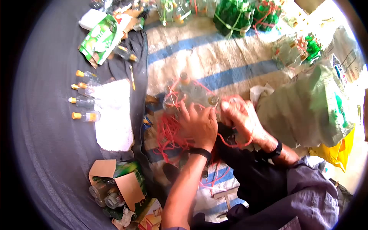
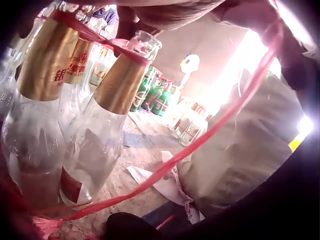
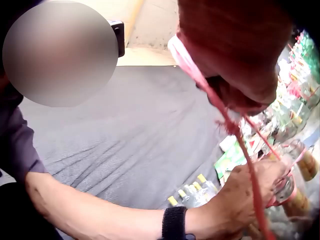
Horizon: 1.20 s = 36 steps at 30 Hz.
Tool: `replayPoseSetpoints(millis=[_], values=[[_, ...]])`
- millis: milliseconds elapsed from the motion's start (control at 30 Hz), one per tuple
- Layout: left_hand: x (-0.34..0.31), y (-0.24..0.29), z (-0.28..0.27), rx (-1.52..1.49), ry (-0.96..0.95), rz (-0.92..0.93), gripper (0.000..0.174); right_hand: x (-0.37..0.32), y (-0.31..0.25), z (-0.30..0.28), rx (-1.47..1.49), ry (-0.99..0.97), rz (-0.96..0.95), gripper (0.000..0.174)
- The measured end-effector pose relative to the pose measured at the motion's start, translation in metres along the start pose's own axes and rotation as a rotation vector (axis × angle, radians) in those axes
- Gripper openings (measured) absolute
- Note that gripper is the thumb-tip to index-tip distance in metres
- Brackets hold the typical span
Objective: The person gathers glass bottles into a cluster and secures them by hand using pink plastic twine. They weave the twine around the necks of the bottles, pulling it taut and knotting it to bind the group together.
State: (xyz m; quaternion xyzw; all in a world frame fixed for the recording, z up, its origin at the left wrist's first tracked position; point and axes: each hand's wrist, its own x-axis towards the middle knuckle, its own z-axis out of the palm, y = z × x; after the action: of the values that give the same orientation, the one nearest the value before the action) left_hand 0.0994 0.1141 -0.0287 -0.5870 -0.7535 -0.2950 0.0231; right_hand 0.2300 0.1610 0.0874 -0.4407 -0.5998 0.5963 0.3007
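Observation:
A cluster of clear glass bottles (image 1: 195,92) with gold-coloured neck labels stands on the striped sheet, red twine (image 1: 168,132) around the necks. The left hand (image 1: 199,124) rests at the near side of the cluster, its fingers on the bottle tops and twine. Just right of the bottles, the right hand (image 1: 241,117) has its fingers curled round the twine, which hangs in a loop below it. In the left wrist view a strand of twine (image 2: 170,162) runs from low beside the bottles (image 2: 95,135) up to the right. The right wrist view shows a knot (image 3: 231,127) in the twine below the right hand (image 3: 235,65).
Tied green bottles (image 1: 234,17) stand at the far side. A large pale sack (image 1: 299,107) lies at the right. On the left are loose bottles (image 1: 86,115), a white board (image 1: 113,122) and an open carton (image 1: 130,188) of bottles.

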Motion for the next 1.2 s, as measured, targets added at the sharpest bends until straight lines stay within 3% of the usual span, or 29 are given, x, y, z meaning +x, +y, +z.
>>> replayPoseSetpoints(millis=[33, 67, 100, 133, 167, 233, 267, 333, 367, 433, 467, 533, 633, 667, 733, 767, 833, 867, 967, 1200], values=[[0.002, 0.001, 0.000, 0.003, 0.037, 0.013, 0.012, -0.003, 0.011, -0.006, -0.134, -0.052, -0.182, 0.044], [0.001, 0.002, -0.001, 0.006, 0.037, 0.002, 0.012, -0.010, 0.006, -0.009, -0.017, -0.114, -0.096, 0.031], [0.000, 0.003, 0.000, 0.007, 0.033, -0.009, 0.013, -0.015, 0.001, -0.014, 0.098, -0.178, -0.007, 0.030], [0.000, 0.003, 0.001, 0.013, 0.022, -0.025, 0.015, -0.015, 0.000, -0.027, -0.124, -0.249, -0.069, 0.031], [0.001, 0.005, -0.001, 0.011, 0.042, -0.010, 0.015, -0.021, -0.013, -0.028, -0.045, -0.253, 0.058, 0.029], [0.000, 0.007, -0.005, -0.005, 0.008, -0.048, 0.015, -0.019, 0.019, -0.054, -0.482, -0.316, -0.265, 0.025], [-0.001, 0.009, -0.007, -0.015, -0.031, -0.066, 0.016, -0.025, 0.015, -0.064, -0.488, -0.309, -0.280, 0.025], [-0.003, 0.010, -0.008, -0.041, -0.019, -0.078, 0.016, -0.040, 0.009, -0.078, -0.791, -0.220, -0.445, 0.033], [-0.003, 0.011, -0.009, -0.066, -0.016, -0.091, 0.016, -0.048, 0.014, -0.091, -0.882, -0.225, -0.393, 0.043], [-0.002, 0.012, -0.014, -0.069, -0.027, -0.099, 0.016, -0.067, 0.013, -0.116, -1.178, -0.191, -0.271, 0.048], [-0.001, 0.013, -0.015, -0.073, -0.055, -0.104, 0.016, -0.076, 0.011, -0.125, -1.182, -0.188, -0.282, 0.048], [-0.001, 0.014, -0.018, -0.085, -0.052, -0.110, 0.015, -0.089, 0.005, -0.135, -1.318, -0.136, -0.032, 0.043], [-0.002, 0.012, -0.011, -0.085, -0.052, -0.102, 0.014, -0.091, -0.013, -0.137, -1.443, -0.105, -0.039, 0.048], [-0.002, 0.011, -0.010, -0.089, -0.036, -0.100, 0.014, -0.084, -0.017, -0.131, -1.443, -0.103, -0.037, 0.048], [-0.003, 0.009, -0.007, -0.096, -0.022, -0.095, 0.014, -0.062, -0.028, -0.103, -1.032, -0.037, -0.298, 0.043], [-0.003, 0.008, -0.006, -0.079, -0.004, -0.075, 0.013, -0.047, -0.008, -0.089, -0.909, 0.001, -0.439, 0.036], [-0.002, 0.006, -0.004, -0.065, 0.017, -0.051, 0.013, -0.015, 0.020, -0.063, -0.921, -0.127, -0.618, 0.032], [-0.002, 0.006, -0.004, -0.078, 0.031, -0.046, 0.013, -0.002, 0.047, -0.048, -0.893, -0.049, -0.554, 0.031], [-0.006, 0.000, 0.007, -0.149, 0.035, -0.036, 0.011, 0.015, 0.082, -0.021, -0.963, -0.105, -0.349, 0.023], [-0.005, 0.001, 0.005, -0.181, 0.037, -0.026, 0.011, 0.011, 0.092, -0.006, -0.824, 0.032, -0.340, 0.023]])
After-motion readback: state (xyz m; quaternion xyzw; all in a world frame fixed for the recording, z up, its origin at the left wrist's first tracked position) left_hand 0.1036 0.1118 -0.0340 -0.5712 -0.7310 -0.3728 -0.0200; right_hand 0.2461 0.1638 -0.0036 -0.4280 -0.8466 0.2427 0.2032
